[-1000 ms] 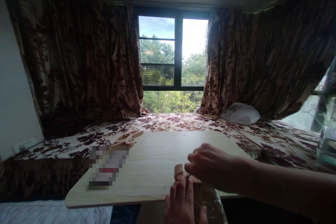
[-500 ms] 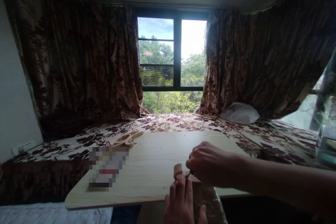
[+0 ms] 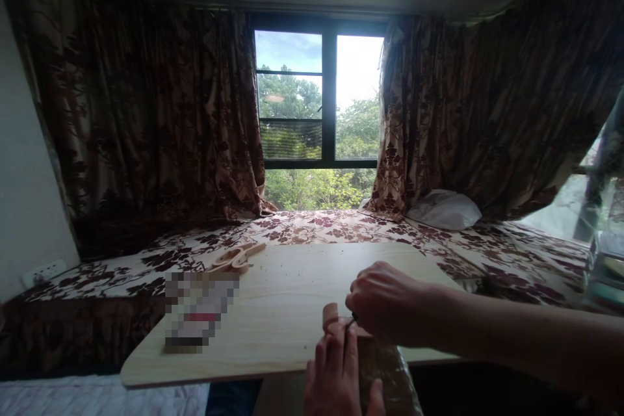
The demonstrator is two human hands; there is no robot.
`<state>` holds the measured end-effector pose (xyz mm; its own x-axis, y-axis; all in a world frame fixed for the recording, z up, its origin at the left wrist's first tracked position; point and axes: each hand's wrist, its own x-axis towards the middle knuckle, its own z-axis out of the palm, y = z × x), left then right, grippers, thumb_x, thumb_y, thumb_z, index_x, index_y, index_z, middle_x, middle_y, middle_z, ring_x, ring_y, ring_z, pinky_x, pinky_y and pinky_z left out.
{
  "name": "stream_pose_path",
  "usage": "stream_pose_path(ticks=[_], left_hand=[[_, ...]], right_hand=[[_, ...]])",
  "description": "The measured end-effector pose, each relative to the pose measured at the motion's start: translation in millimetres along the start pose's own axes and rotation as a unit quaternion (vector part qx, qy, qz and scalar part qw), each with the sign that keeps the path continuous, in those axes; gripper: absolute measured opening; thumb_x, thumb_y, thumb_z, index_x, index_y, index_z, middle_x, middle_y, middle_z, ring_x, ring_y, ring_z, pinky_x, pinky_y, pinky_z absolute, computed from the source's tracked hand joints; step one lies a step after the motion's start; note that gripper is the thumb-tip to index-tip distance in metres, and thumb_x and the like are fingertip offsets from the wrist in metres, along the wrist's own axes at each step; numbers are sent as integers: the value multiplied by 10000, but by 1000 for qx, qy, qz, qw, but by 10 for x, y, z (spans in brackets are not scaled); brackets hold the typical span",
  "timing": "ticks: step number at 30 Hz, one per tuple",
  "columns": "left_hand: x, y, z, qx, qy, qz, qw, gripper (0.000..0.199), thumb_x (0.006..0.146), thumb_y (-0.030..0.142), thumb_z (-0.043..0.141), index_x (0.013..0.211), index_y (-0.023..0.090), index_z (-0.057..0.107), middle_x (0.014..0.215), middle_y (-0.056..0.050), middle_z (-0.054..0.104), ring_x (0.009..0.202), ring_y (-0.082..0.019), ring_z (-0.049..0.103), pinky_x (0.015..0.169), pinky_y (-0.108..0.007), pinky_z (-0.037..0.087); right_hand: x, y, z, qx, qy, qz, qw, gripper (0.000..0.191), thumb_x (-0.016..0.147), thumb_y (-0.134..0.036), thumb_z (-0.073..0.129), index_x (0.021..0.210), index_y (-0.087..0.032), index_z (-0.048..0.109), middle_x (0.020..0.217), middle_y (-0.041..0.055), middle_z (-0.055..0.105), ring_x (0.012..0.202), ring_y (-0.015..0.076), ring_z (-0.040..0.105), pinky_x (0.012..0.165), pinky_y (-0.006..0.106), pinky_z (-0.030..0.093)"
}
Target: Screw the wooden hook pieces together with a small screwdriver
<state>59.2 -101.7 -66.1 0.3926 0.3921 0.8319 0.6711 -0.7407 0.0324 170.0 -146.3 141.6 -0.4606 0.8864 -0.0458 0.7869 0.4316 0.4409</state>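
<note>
My left hand (image 3: 336, 370) lies with fingers stretched over the near part of a tan curled strip (image 3: 330, 316), pressing on it. Its thumb is spread apart over a brown, shiny-wrapped block (image 3: 385, 374) that sits under the strip at the table's near edge. My right hand (image 3: 377, 299) is closed in a fist around a thin dark tool (image 3: 351, 320), whose tip meets the strip just beyond my left fingertips. Most of the tool is hidden in the fist, so its kind cannot be made out.
The pale wooden table (image 3: 283, 312) carries small dark crumbs. On its left are tan looped pieces (image 3: 236, 259) and a pixelated flat item (image 3: 202, 315). Behind stand a floral-covered ledge (image 3: 312, 224), a white bag (image 3: 444, 209) and a curtained window. A clear container (image 3: 607, 273) is at far right.
Almost nothing differs. Both hands keep their places, and the dark tool's tip stays on the strip.
</note>
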Motion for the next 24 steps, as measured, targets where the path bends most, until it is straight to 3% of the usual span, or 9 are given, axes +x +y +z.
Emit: stream_pose_path(ticks=[8,12,19,24], left_hand=[[-18,19,24,19,22,-8,1000,538,732,304,532,1257,186,530,1235,-87,589,1018,-287,542,768,-396,485],[9,21,-15,-10,23,-8,1000,518,771,325,512,1269,184,520,1231,-92,587,1036,-282,537,777,-389,485],[25,-7,-35,-32,16,1,999,533,767,290,508,1286,172,499,1294,-72,547,1059,-281,518,784,-387,493],[-8,10,-20,-18,29,0,999,520,755,268,512,1267,171,510,1299,-107,512,1110,-299,491,821,-399,500]], right_hand=[[-16,-56,118,-89,99,-65,989,176,800,-122,588,631,-170,591,696,47,591,680,186,536,501,306,260],[-27,-36,130,-62,86,-59,993,163,812,-105,568,664,-164,602,695,49,607,668,181,538,496,307,260],[-50,-28,41,11,26,10,1000,60,764,-136,604,717,-139,642,677,58,651,569,158,564,470,301,258],[-62,-66,96,-39,95,-43,994,124,809,-125,574,700,-173,609,718,48,625,633,181,565,485,298,277]])
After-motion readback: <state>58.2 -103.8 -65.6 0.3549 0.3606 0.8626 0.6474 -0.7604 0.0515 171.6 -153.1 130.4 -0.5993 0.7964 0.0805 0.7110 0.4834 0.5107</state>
